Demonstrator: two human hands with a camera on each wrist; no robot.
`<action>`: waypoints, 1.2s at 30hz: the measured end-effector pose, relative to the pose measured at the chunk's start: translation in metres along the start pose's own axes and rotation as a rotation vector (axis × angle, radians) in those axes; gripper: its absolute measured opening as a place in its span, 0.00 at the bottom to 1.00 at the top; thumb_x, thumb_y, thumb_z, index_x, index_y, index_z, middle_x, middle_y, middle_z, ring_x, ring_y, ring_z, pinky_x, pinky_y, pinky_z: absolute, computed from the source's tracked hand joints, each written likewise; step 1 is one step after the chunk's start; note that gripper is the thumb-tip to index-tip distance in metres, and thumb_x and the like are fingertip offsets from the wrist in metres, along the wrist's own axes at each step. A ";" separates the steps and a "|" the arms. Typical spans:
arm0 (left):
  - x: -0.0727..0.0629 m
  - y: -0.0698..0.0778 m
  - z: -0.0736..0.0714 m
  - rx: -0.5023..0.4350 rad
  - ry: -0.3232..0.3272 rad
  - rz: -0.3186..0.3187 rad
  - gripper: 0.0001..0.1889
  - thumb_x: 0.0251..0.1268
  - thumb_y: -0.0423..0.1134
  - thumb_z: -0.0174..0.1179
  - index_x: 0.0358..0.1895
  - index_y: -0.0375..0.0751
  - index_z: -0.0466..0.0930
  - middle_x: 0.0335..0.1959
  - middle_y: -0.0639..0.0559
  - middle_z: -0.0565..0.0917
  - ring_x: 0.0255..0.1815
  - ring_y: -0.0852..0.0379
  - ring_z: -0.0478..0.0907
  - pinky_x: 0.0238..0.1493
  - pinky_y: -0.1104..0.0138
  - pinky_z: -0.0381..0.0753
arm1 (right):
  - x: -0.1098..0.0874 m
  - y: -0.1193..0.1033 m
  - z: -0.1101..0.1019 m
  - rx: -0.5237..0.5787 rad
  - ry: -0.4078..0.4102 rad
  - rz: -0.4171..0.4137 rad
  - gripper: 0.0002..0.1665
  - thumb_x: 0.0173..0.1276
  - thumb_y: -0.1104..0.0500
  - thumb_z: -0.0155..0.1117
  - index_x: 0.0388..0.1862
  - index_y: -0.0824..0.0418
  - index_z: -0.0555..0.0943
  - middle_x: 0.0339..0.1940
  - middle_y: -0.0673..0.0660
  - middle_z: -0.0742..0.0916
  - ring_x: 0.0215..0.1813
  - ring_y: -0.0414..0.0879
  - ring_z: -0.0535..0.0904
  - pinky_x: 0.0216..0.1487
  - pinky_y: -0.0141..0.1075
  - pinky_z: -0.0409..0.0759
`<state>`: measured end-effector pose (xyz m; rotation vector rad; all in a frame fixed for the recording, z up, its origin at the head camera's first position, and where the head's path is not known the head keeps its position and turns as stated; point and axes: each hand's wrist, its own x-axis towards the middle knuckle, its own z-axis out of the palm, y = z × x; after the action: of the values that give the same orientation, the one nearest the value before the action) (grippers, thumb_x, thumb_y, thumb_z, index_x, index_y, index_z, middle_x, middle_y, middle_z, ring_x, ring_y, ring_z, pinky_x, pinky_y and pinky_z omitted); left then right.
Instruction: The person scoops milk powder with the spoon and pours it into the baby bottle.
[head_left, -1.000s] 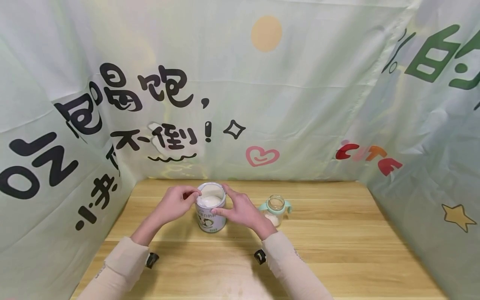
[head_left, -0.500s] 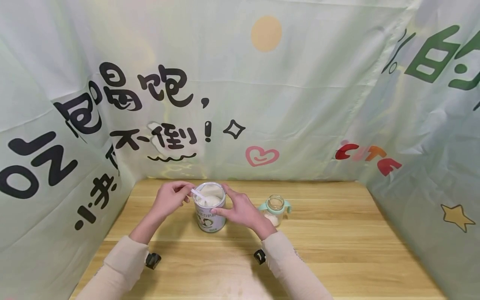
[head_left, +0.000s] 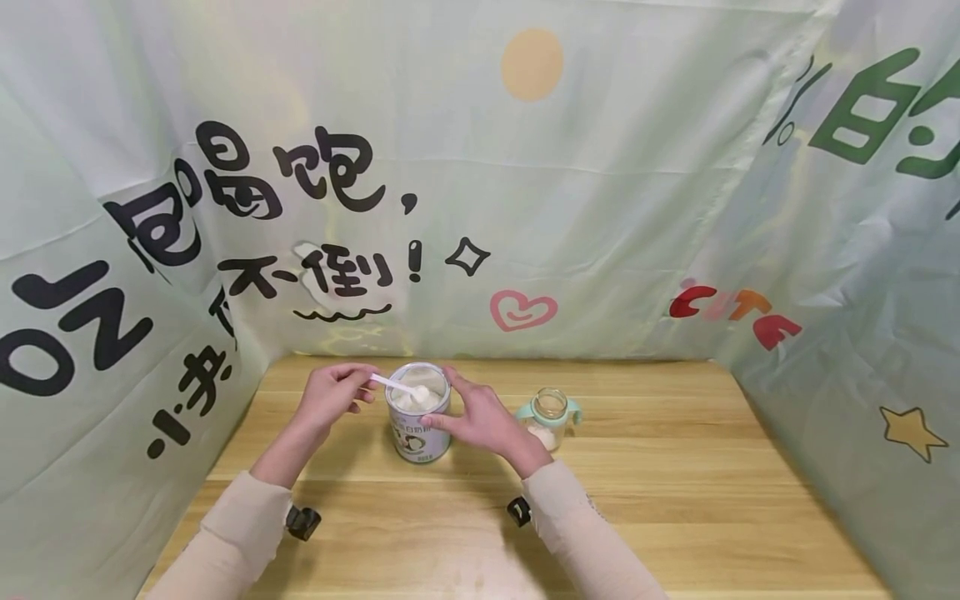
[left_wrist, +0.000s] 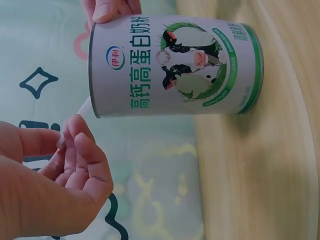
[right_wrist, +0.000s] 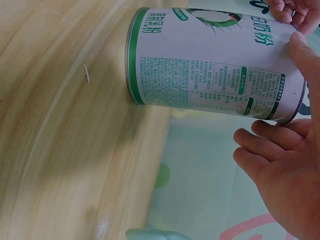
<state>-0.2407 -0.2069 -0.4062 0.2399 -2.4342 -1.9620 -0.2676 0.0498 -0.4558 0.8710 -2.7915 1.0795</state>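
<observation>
A milk powder can [head_left: 417, 444] with a cow on its label stands upright on the table, its top uncovered and white powder showing inside. My left hand [head_left: 330, 400] pinches the handle of a white scoop [head_left: 392, 384]. The scoop's bowl, heaped with powder, is at the can's mouth. In the left wrist view only a short piece of the handle [left_wrist: 86, 107] shows past the fingers. My right hand [head_left: 486, 421] grips the can near its rim, thumb on the front and fingers on the far side.
Right of the can, partly behind my right wrist, stands a lidless baby bottle [head_left: 551, 406] with mint-green handles and white powder at its bottom. Printed cloth walls [head_left: 622, 250] enclose the wooden table [head_left: 675, 500] at the back and sides.
My left hand has moved left and slightly up, drawing the scoop up out of the powder so its handle and heaped bowl show. The right hand and the can stay nearly still.
</observation>
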 end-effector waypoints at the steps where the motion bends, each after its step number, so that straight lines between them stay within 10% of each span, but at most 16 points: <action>1: 0.000 0.001 -0.001 -0.010 0.002 -0.008 0.18 0.79 0.38 0.59 0.60 0.27 0.83 0.29 0.62 0.88 0.27 0.67 0.83 0.28 0.72 0.80 | 0.000 0.000 0.000 -0.003 0.000 -0.001 0.59 0.67 0.33 0.72 0.85 0.62 0.60 0.79 0.65 0.73 0.77 0.60 0.75 0.76 0.52 0.74; 36: 0.005 0.024 0.028 -0.210 -0.081 -0.023 0.20 0.81 0.35 0.57 0.65 0.23 0.77 0.33 0.55 0.87 0.31 0.65 0.85 0.38 0.73 0.88 | -0.021 0.020 -0.039 -0.023 0.085 0.086 0.54 0.68 0.31 0.71 0.84 0.53 0.65 0.81 0.59 0.73 0.78 0.60 0.73 0.78 0.54 0.72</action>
<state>-0.2510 -0.1750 -0.3892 0.1907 -2.2545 -2.2582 -0.2669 0.0961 -0.4429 0.6920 -2.7878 1.0670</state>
